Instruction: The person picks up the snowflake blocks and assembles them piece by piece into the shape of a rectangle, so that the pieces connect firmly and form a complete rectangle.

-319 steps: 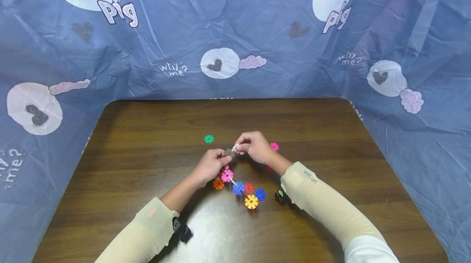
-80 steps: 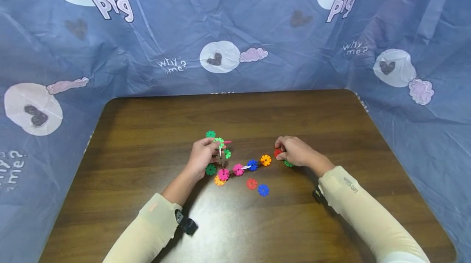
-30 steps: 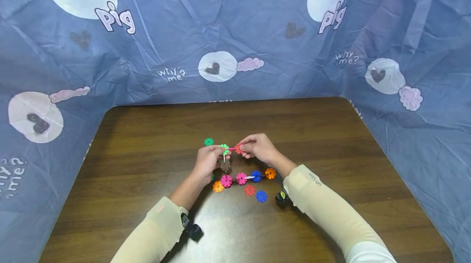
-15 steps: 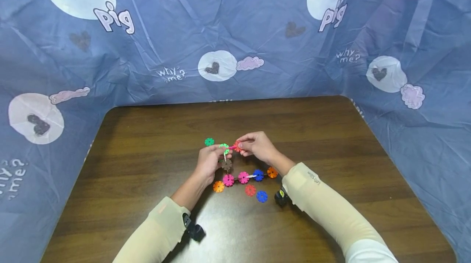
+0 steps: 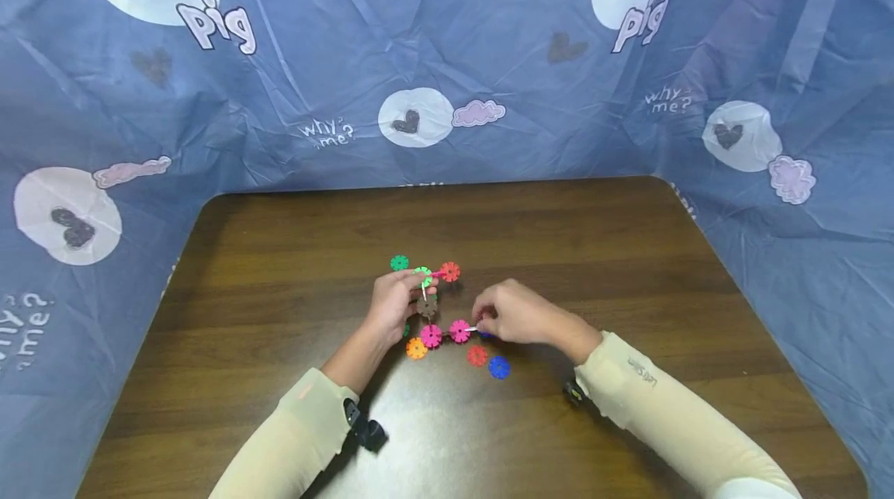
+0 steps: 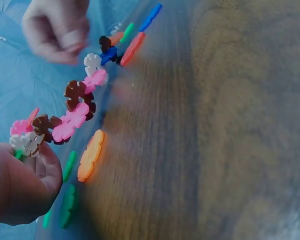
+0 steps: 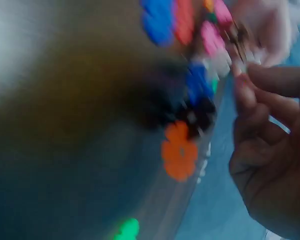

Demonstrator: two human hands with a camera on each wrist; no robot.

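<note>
Both arms reach inward from near me: the left forearm (image 5: 275, 433) slants up from the lower left, the right forearm (image 5: 680, 414) from the lower right, each in a cream sleeve that stops short of the bare wrist. The left hand (image 5: 394, 303) holds thumb and fingers bent towards one another in a pinch. Near it, but apart, is the right hand (image 5: 520, 314), its back turned up, fingers loosely curled downward and thumb tucked under. From the left wrist's side, that right hand looks blurred, its fingertips pointing down.
</note>
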